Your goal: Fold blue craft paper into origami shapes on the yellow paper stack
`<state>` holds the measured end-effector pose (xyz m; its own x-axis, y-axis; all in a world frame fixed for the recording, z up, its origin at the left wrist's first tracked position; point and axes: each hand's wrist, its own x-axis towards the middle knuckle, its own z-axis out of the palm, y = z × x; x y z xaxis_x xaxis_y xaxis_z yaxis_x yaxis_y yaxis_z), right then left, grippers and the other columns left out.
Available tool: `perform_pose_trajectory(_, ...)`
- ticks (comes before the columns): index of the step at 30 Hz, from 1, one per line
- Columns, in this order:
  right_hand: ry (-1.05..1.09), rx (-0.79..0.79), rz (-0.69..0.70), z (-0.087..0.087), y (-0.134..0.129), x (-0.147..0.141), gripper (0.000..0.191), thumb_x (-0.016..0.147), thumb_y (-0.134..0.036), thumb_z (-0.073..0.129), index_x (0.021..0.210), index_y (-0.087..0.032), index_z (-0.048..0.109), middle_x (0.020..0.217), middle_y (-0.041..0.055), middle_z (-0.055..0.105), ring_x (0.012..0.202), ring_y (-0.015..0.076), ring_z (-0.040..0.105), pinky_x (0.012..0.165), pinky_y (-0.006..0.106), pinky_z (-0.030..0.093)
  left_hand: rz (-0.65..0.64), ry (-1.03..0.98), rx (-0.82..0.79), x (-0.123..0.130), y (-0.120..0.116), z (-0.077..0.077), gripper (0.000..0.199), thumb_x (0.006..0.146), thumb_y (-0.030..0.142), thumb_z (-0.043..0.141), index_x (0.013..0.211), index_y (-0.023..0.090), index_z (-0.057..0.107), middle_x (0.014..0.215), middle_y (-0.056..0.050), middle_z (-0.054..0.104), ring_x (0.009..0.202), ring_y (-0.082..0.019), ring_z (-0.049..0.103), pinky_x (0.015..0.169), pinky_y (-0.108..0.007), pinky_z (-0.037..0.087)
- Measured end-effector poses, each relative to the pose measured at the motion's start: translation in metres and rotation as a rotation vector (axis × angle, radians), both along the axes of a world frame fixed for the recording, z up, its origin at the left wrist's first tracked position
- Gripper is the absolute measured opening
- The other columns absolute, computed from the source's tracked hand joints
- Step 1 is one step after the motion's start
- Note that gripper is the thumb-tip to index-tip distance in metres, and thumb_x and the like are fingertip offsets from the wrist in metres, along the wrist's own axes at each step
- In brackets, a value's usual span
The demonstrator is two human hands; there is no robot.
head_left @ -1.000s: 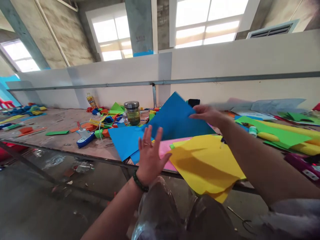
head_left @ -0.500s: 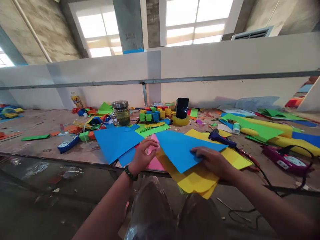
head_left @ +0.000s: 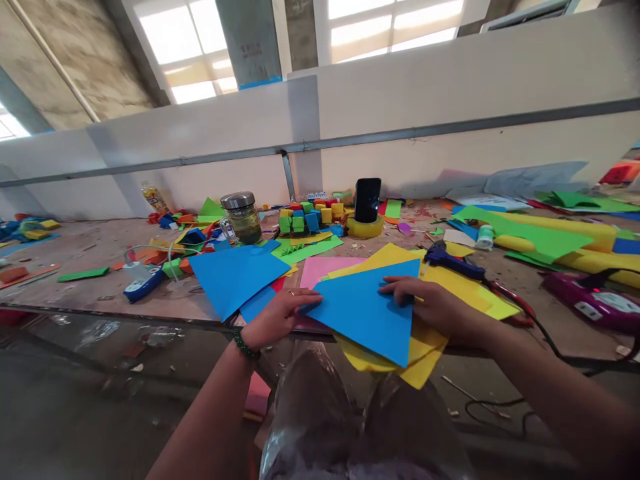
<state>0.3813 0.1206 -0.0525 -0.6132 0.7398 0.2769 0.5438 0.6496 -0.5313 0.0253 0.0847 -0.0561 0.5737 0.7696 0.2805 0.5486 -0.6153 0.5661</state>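
A blue foam sheet [head_left: 367,313] lies in front of me over several yellow sheets [head_left: 425,363], which overhang the table edge. My right hand [head_left: 425,303] is closed around the right part of the blue sheet, its fingertips on top; the thumb is mostly hidden. My left hand [head_left: 283,313] has its fingers stretched out, their tips touching the blue sheet's left corner. Under that hand and corner, a pink sheet [head_left: 327,268] shows in part. Left of my left hand, more blue sheets [head_left: 237,277] lie overlapped.
A glue gun [head_left: 453,261] lies beyond my right hand, near a purple device [head_left: 593,300] with a black cable. Further back stand a lidded glass jar [head_left: 243,220], several coloured foam blocks [head_left: 310,217] and a phone [head_left: 367,200] on a yellow roll. A blue power strip [head_left: 145,285] lies left.
The blue sheet has turned and settled lower over the yellow sheets. My left hand has moved onto its left corner with its fingers straighter. The view has tilted down slightly.
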Motion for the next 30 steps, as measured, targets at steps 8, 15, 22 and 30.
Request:
perform_pose_trajectory(8,-0.285,0.305,-0.044,-0.009,-0.030,-0.004,0.053,0.079,-0.004,0.042,0.121,-0.026,0.066,0.135,0.0093,0.061,0.133,0.0294,0.047,0.113,0.058,0.028,-0.002,0.183,0.032,0.031,-0.014,0.002,0.040,0.093,0.024,0.048,0.132,0.022,0.058,0.126,-0.011,0.063,0.114,-0.025,0.058,0.099,-0.041,0.047)
perform_pose_trajectory(15,0.145,-0.252,-0.094,-0.010,-0.036,0.006,0.035,0.087,-0.046,0.055,0.100,-0.021,0.076,0.110,0.0083,0.073,0.109,0.0289,0.066,0.094,0.041,0.053,-0.133,0.076,-0.030,0.030,-0.006,0.018,0.087,0.069,0.053,0.079,0.144,0.026,0.044,0.144,-0.011,0.051,0.132,-0.033,0.045,0.110,-0.046,0.035)
perform_pose_trajectory(22,0.135,-0.376,-0.247,0.011,-0.043,0.009,0.040,0.070,-0.058,0.071,0.086,-0.021,0.075,0.106,0.0069,0.073,0.102,0.0297,0.065,0.088,0.037,0.052,0.035,-0.249,-0.335,0.045,0.003,-0.005,0.025,0.087,0.035,0.056,0.082,0.013,0.069,0.082,-0.005,0.068,0.076,-0.016,0.060,0.068,-0.025,0.046)
perform_pose_trajectory(30,0.077,-0.223,-0.682,0.000,-0.044,0.002,0.045,0.066,-0.061,0.067,0.081,-0.019,0.060,0.063,0.0006,0.060,0.060,0.0178,0.054,0.054,0.028,0.039,0.314,-0.241,-0.204,0.057,0.010,-0.005,0.035,0.084,0.039,0.057,0.060,0.016,0.045,0.058,0.005,0.038,0.057,-0.008,0.034,0.052,-0.023,0.025)
